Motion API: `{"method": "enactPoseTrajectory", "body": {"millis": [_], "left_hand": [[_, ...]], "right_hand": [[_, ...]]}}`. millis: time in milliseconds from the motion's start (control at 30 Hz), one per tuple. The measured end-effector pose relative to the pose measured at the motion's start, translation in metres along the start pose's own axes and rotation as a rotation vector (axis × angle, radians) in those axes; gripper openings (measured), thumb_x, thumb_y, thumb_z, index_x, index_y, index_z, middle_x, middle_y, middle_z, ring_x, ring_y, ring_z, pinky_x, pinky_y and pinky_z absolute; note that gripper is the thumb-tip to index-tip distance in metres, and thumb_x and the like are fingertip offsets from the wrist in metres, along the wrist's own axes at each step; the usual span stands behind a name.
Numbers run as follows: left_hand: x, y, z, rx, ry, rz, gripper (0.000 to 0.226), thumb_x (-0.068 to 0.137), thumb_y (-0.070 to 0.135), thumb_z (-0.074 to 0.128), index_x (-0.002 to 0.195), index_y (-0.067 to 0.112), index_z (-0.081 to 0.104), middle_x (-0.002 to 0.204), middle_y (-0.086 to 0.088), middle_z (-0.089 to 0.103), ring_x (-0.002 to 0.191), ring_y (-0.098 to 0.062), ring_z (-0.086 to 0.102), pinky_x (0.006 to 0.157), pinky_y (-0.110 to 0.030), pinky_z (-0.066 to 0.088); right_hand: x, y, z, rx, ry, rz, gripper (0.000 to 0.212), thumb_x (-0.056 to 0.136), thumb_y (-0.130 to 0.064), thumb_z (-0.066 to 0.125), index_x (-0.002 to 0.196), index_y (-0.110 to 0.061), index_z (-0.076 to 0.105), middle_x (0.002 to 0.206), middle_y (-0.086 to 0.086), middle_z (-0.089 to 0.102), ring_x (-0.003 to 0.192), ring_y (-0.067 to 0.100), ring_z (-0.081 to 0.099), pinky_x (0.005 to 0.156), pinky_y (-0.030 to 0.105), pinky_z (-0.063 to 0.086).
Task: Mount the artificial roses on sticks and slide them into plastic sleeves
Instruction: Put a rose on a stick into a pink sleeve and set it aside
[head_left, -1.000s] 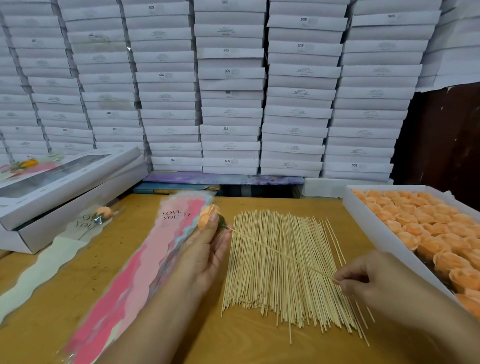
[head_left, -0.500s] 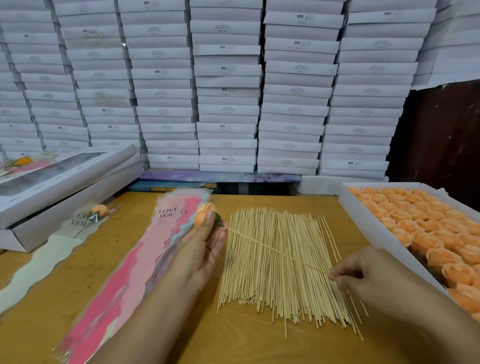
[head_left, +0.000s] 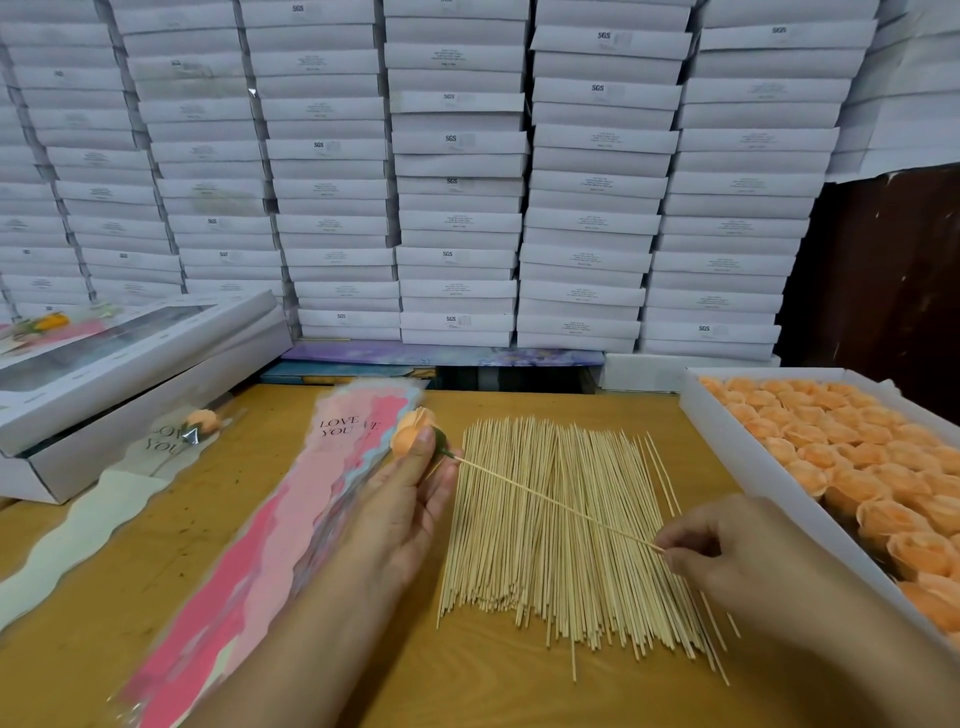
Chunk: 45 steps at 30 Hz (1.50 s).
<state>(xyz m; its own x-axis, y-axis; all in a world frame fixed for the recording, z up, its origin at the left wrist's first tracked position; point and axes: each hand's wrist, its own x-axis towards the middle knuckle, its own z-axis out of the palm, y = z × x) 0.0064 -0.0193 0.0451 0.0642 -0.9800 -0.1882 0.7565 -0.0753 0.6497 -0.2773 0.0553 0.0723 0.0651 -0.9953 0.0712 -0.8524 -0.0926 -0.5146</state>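
Left hand (head_left: 410, 499) is gripping the orange rose (head_left: 413, 437); right hand (head_left: 727, 551) is pinching the stick (head_left: 556, 506) tail. Stick is running diagonally over the stick pile (head_left: 566, 530); sleeve stack (head_left: 291, 519) is lying just left, nearest the left hand.

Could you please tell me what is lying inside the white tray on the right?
The white tray is packed with rows of orange roses. Its floor is covered by them, and its near end runs out of view behind the right hand.
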Motion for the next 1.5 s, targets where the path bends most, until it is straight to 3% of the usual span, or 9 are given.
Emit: {"method": "enactPoseTrajectory", "body": {"millis": [133,367,500,700,900,1033,1133,1300,1500], "left_hand": [[0.001,0.001,0.0,-0.028,-0.003,0.003,0.038,0.069,0.016,0.079,0.103,0.001,0.07,0.085,-0.017,0.076,0.065,-0.017,0.074,0.056,-0.024,0.061],[-0.001,0.0,0.002,-0.082,-0.003,0.005,0.037,0.069,0.014,0.077,0.102,-0.001,0.07,0.088,-0.018,0.076,0.068,-0.018,0.075,0.059,-0.024,0.062],[-0.001,0.0,0.0,-0.076,-0.001,0.003,0.036,0.07,0.014,0.077,0.103,0.0,0.07,0.089,-0.019,0.076,0.069,-0.017,0.075,0.055,-0.024,0.061],[0.001,-0.001,-0.004,-0.076,-0.007,0.002,0.036,0.07,0.014,0.077,0.103,0.0,0.07,0.089,-0.019,0.076,0.069,-0.017,0.075,0.054,-0.024,0.06],[0.0,-0.002,-0.003,-0.083,-0.013,0.01,0.034,0.071,0.012,0.076,0.101,-0.001,0.069,0.085,-0.019,0.076,0.066,-0.017,0.075,0.058,-0.025,0.062],[-0.001,-0.003,-0.002,-0.079,0.003,0.017,0.036,0.073,0.012,0.076,0.105,-0.001,0.069,0.086,-0.019,0.075,0.065,-0.016,0.074,0.064,-0.026,0.062],[-0.002,-0.004,-0.002,-0.083,0.016,0.016,0.038,0.072,0.013,0.077,0.106,-0.001,0.069,0.086,-0.018,0.075,0.066,-0.016,0.074,0.066,-0.026,0.062],[-0.005,-0.005,-0.001,-0.082,0.029,0.013,0.039,0.07,0.014,0.077,0.105,-0.002,0.068,0.083,-0.019,0.076,0.063,-0.015,0.073,0.063,-0.025,0.062],[-0.006,-0.005,0.0,-0.076,0.038,0.022,0.037,0.071,0.014,0.077,0.103,-0.001,0.068,0.083,-0.019,0.076,0.063,-0.015,0.073,0.061,-0.024,0.062]], "right_hand": [[-0.001,-0.007,0.003,0.021,0.069,-0.011,0.012,0.089,-0.032,0.072,0.082,-0.041,0.069,0.081,-0.019,0.069,0.077,-0.002,0.063,0.071,0.021,0.054],[-0.002,-0.014,0.006,0.189,0.272,-0.009,0.016,0.083,-0.02,0.079,0.073,-0.029,0.07,0.071,-0.011,0.067,0.069,0.002,0.06,0.058,0.014,0.043],[-0.002,-0.016,0.009,0.138,0.249,0.011,0.015,0.087,-0.025,0.076,0.074,-0.031,0.072,0.073,-0.013,0.07,0.072,0.006,0.064,0.072,0.037,0.056],[-0.001,-0.015,0.012,0.022,0.208,-0.031,0.014,0.094,-0.031,0.065,0.081,-0.031,0.071,0.074,-0.009,0.071,0.069,0.012,0.066,0.071,0.044,0.057],[0.002,-0.011,0.015,-0.056,0.119,-0.047,0.023,0.101,-0.032,0.052,0.081,-0.036,0.062,0.076,-0.015,0.068,0.064,0.001,0.059,0.061,0.022,0.048],[0.001,-0.012,0.015,0.08,0.209,-0.015,0.012,0.09,-0.037,0.07,0.08,-0.037,0.063,0.077,-0.016,0.065,0.073,0.003,0.06,0.064,0.025,0.05],[0.001,-0.012,0.015,0.128,0.293,-0.003,0.018,0.083,-0.029,0.079,0.073,-0.035,0.066,0.072,-0.016,0.065,0.072,0.003,0.06,0.065,0.029,0.051],[0.001,-0.013,0.016,0.127,0.261,0.003,0.016,0.087,-0.027,0.075,0.073,-0.031,0.069,0.07,-0.007,0.07,0.07,0.014,0.065,0.07,0.044,0.056],[0.001,-0.011,0.017,0.049,0.208,-0.047,0.014,0.094,-0.029,0.065,0.081,-0.028,0.069,0.071,-0.005,0.07,0.065,0.013,0.063,0.065,0.037,0.054]]}}
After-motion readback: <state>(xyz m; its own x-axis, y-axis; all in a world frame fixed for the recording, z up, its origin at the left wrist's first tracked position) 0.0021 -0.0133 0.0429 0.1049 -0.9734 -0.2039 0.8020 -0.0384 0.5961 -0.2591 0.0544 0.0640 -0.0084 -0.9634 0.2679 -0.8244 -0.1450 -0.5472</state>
